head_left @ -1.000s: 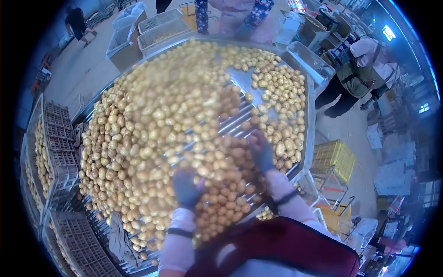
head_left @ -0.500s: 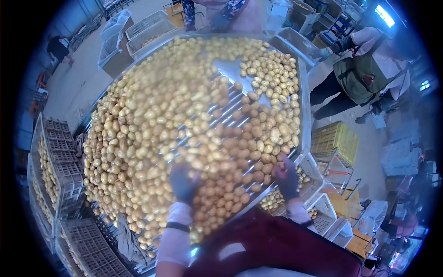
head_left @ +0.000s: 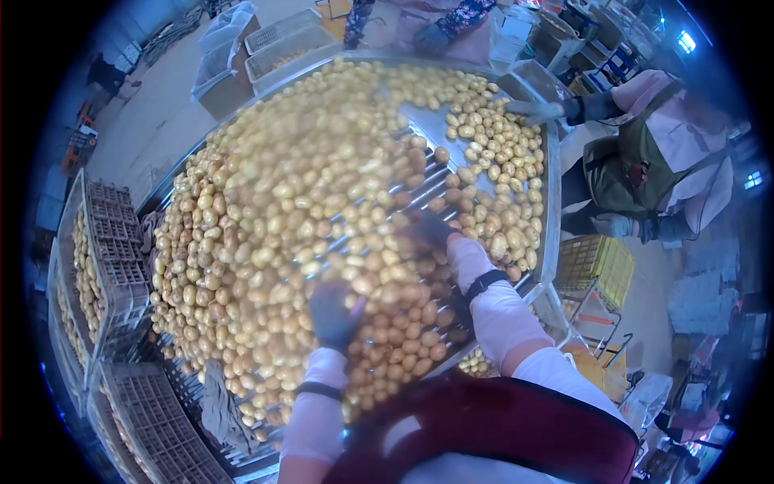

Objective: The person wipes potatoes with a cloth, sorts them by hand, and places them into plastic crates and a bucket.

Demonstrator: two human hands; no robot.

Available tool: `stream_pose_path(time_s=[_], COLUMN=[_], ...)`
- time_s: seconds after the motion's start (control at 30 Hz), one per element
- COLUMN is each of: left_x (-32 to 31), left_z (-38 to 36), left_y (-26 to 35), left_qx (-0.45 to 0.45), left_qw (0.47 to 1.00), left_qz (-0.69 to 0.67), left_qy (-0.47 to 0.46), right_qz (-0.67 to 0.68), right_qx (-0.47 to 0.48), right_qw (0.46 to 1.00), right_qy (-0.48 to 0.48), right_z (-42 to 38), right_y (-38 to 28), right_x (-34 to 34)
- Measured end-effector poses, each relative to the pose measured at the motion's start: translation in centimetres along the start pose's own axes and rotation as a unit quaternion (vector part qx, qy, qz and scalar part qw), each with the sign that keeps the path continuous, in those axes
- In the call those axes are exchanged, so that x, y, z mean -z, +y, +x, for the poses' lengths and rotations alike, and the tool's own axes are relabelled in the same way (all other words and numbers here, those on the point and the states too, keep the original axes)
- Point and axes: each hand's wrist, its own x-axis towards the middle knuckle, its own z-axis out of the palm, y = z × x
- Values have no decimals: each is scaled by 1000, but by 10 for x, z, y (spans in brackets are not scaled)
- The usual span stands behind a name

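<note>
Many round yellow-brown fruits [head_left: 211, 266] lie heaped over a metal table with slats [head_left: 431, 181]. My left hand [head_left: 334, 315], in a grey glove, rests among the fruits at the table's near middle; its fingers are blurred, and whether it holds one cannot be made out. Farther forward and to the right, my right hand [head_left: 427, 232], in a dark glove, reaches over the fruits beside the bare slats. Motion blur smears its fingers too. Dark bands circle both my wrists.
A co-worker [head_left: 645, 161] at the right reaches a gloved hand over the table's edge; another [head_left: 419, 28] stands at the far side. Crates of fruit [head_left: 117, 258] are stacked at the left. A yellow crate [head_left: 601, 262] and bins [head_left: 222, 77] stand around. A grey cloth [head_left: 222, 407] lies nearby.
My right hand has moved from the table's near right edge forward and left over the fruits. My left hand stays among them. The co-worker's hand at the right now reaches over the table.
</note>
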Motion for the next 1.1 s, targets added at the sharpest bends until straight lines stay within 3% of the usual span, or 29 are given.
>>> stream_pose_path(time_s=[0.1, 0.17, 0.23, 0.33, 0.37, 0.4, 0.47, 0.53, 0.57, 0.6, 0.63, 0.7, 0.73, 0.77, 0.8, 0.83, 0.87, 0.9, 0.97, 1.07, 1.1], left_x=[3, 3, 3, 8, 8, 7, 10, 8, 7, 7, -4, -29, -33, -37, -40, -36, -25, -18, -14, 35, 50], left_z=[-4, -4, -13, -18, -19, -20, -23, -19, -15, -12, -14, -19, -19, -16, -13, -8, 1, 7, 2, -3, -8], left_y=[0, 1, 1, -2, -2, -1, 13, 33, 45, 60, 66, 69, 67, 66, 64, 63, 60, 53, 25, 9, 6], left_qx=[7, 9, 9, -16, -20, -24, -24, -92, -125, -99, -141, -223, -215, -207, -198, -185, -171, -155, -87, -40, -6], left_qw=[1000, 1000, 1000, 998, 998, 998, 998, 992, 988, 979, 977, 967, 969, 971, 974, 976, 978, 981, 989, 995, 995], left_qz=[-20, -29, -27, -4, -4, -4, 5, -21, -34, -56, -36, 5, 0, -6, -11, -5, 1, 9, 1, 11, 3], left_qy=[-9, -7, -11, -60, -61, -61, -57, -79, -89, -166, -153, -127, -122, -117, -111, -113, -116, -117, -122, -95, -104], right_qz=[120, 246, 290, 113, 276, -83, 50, 229, 11, -82, -175, -133, -110, 40, -95, 51, 23, -72, -128, -173, -195], right_qx=[27, 52, 46, 156, 50, 112, -106, -274, -365, -414, -457, -298, -215, -181, -47, -24, 104, 109, 168, 95, 117], right_qw=[989, 952, 934, 898, 893, 878, 844, 822, 829, 809, 781, 841, 860, 888, 879, 920, 933, 964, 953, 978, 969], right_qy=[88, 172, 203, 396, 352, 458, 524, 444, 424, 408, 388, 432, 449, 421, 465, 388, 343, 233, 215, 74, 94], right_z=[-23, -67, -121, -219, -259, -285, -359, -434, -456, -466, -468, -447, -422, -388, -353, -323, -293, -262, -224, -169, -154], right_y=[19, 30, 49, 99, 104, 157, 244, 302, 304, 306, 303, 272, 236, 201, 178, 122, 94, 86, 47, 54, 54], right_x=[-18, -21, -12, 19, 36, 41, 34, 35, 31, 24, 21, 20, 22, 24, 6, 7, 0, -10, -23, -40, -38])
